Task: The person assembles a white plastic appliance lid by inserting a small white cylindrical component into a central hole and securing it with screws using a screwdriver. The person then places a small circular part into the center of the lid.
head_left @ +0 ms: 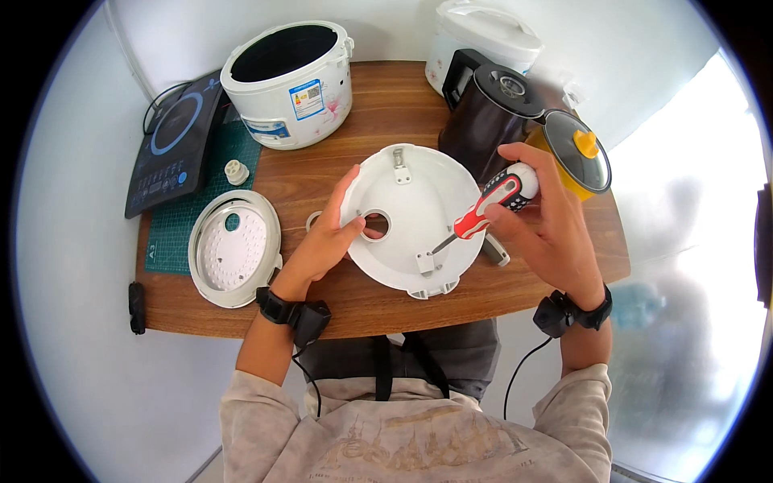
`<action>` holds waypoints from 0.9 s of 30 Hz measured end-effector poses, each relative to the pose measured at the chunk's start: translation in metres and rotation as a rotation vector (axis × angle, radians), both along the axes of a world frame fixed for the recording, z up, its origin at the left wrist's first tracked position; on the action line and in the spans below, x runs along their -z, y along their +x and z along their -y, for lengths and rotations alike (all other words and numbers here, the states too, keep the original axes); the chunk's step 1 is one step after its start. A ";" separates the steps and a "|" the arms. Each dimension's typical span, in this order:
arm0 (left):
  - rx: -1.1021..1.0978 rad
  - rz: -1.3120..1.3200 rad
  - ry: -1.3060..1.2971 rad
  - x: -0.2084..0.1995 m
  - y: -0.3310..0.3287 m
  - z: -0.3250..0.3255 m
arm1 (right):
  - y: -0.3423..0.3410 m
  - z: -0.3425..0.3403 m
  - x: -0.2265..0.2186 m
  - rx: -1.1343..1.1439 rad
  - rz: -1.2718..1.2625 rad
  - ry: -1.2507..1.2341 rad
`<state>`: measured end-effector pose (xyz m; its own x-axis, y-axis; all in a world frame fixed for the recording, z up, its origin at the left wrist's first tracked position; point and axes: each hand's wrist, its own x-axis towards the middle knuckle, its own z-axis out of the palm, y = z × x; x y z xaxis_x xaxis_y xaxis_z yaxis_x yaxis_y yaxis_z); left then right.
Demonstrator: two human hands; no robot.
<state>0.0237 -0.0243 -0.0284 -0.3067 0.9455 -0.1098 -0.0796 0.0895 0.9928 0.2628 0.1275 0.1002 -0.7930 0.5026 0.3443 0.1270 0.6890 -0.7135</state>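
A round white rice cooker lid shell point(419, 201) lies tilted near the table's front, its hollow inside facing up. My left hand point(328, 241) grips its left rim, with the thumb inside near the round hole. In my right hand point(551, 221) is a screwdriver point(498, 201) with a red, white and black handle. Its tip meets a small white bracket point(425, 262) low on the shell's inner face; whether a screw sits under it is too small to tell. A round white inner lid point(235, 248) with a perforated plate rests to the left of my left hand.
At the back left stands a white rice cooker body point(290, 88). An induction cooktop point(173, 145) and a white cap point(236, 171) rest on a green cutting mat point(169, 245). A dark kettle point(487, 121), a yellow lidded pot point(580, 153) and another white cooker point(483, 40) crowd the back right.
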 end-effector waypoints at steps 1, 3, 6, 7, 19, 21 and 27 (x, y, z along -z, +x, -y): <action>-0.003 0.009 0.005 0.000 0.000 0.000 | -0.001 0.000 0.000 -0.011 0.003 -0.024; -0.009 0.028 0.017 0.002 0.000 0.000 | -0.002 0.001 0.000 -0.024 0.004 -0.046; -0.010 0.011 0.072 0.008 -0.002 -0.001 | -0.003 0.000 0.002 -0.024 0.006 -0.035; -0.010 0.022 0.063 0.008 -0.001 -0.001 | -0.002 0.001 0.002 -0.021 0.010 -0.026; -0.030 -0.014 0.070 0.007 0.001 -0.002 | -0.005 0.004 0.002 -0.046 0.050 0.072; -0.052 -0.024 0.084 0.007 0.003 -0.003 | -0.005 0.005 0.000 -0.059 0.061 0.104; -0.067 -0.093 0.109 0.008 0.004 -0.003 | -0.003 0.006 0.000 -0.122 0.020 0.164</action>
